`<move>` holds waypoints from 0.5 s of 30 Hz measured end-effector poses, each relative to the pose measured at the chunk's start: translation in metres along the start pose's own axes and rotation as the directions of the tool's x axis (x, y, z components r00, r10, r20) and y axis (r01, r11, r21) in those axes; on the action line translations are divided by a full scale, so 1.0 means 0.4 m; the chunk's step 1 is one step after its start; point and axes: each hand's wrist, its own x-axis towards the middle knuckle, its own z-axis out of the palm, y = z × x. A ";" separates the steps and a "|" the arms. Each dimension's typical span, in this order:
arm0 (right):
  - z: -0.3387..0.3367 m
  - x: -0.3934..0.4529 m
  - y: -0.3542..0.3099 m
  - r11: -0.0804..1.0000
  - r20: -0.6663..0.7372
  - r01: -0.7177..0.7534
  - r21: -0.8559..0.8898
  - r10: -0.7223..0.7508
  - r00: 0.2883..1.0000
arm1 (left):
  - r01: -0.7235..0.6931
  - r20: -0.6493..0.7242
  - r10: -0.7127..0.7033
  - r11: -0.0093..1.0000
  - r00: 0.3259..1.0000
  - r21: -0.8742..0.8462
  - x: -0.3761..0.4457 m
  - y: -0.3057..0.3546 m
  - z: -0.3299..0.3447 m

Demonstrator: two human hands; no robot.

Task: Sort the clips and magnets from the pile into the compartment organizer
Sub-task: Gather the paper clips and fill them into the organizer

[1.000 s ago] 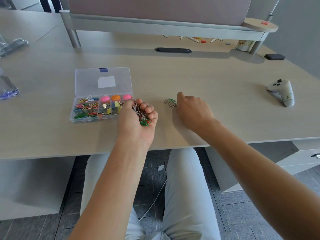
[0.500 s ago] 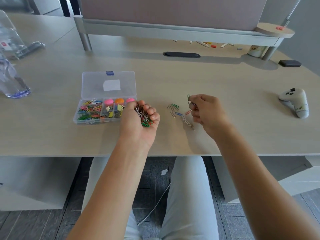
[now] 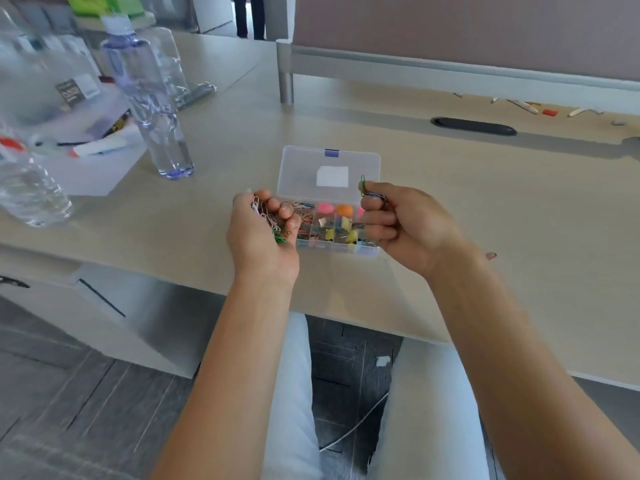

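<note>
Pinching a few paper clips [image 3: 367, 190] between thumb and forefinger, the right hand [image 3: 403, 225] hovers over the organizer's [image 3: 330, 244] right end, while the left hand [image 3: 265, 233] cups a tangled bunch of clips [image 3: 268, 220] beside its left end. Best to lower each load close over the clip compartment before letting go, so none spill among the magnets [image 3: 334, 209].

A clear compartment organizer [image 3: 367, 168] sits mid-frame, lid open, holding colourful clips [image 3: 341, 228] and round magnets [image 3: 325, 208] in separate compartments.

Organizer [image 3: 330, 174] between hands, bottle [image 3: 149, 98] left.
</note>
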 end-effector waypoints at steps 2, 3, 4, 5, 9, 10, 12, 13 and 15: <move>0.036 0.022 0.011 0.999 0.016 0.008 -0.042 -0.007 1.000 | -0.065 -0.028 0.066 0.997 0.997 0.046 0.026 0.027 -0.008; 0.050 0.031 0.014 0.998 0.021 0.011 -0.060 -0.010 1.000 | -0.085 -0.029 0.087 0.994 0.996 0.072 0.038 0.035 -0.007; 0.062 0.039 0.017 0.997 0.026 0.014 -0.074 -0.012 1.000 | -0.101 -0.024 0.104 0.990 0.994 0.103 0.049 0.040 -0.002; 0.071 0.045 0.018 0.996 0.029 0.016 -0.083 -0.013 0.999 | -0.117 -0.016 0.121 0.983 0.993 0.140 0.059 0.041 0.004; 0.086 0.061 0.016 0.997 0.041 0.023 -0.076 -0.020 0.999 | -0.226 0.045 0.223 0.931 0.974 0.287 0.096 0.023 0.018; 0.086 0.062 0.013 0.997 0.042 0.027 -0.069 -0.024 0.999 | -0.254 0.065 0.246 0.914 0.967 0.316 0.101 0.016 0.018; 0.085 0.064 0.008 0.998 0.040 0.035 -0.059 -0.033 0.999 | -0.295 0.091 0.282 0.885 0.955 0.360 0.105 0.005 0.018; 0.084 0.065 0.005 0.998 0.036 0.039 -0.056 -0.037 0.999 | -0.311 0.101 0.295 0.875 0.950 0.372 0.104 0.002 0.018; 0.084 0.068 0.003 0.997 0.031 0.048 -0.057 -0.046 0.998 | -0.342 0.127 0.318 0.860 0.940 0.379 0.102 -0.003 0.019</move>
